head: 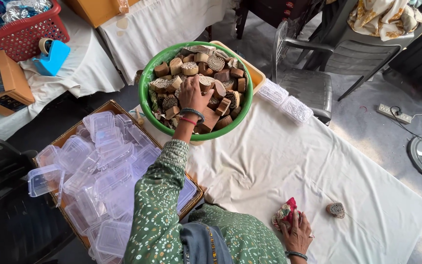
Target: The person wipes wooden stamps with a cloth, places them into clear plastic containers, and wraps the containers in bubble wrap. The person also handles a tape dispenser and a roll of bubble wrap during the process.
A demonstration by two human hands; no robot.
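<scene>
Head view: my left hand [192, 96] reaches into the round green plastic bowl [148, 78], fingers spread loosely over the heaped carved wooden stamp blocks [206, 63], gripping none that I can see. My right hand [297, 233] lies flat on the white cloth-covered worktop [279, 166], touching a small red patterned fabric pouch [284, 213]; one heart-shaped wooden block [336, 209] sits just beside it. Clear plastic lidded boxes [98, 166] fill a cardboard carton at left.
</scene>
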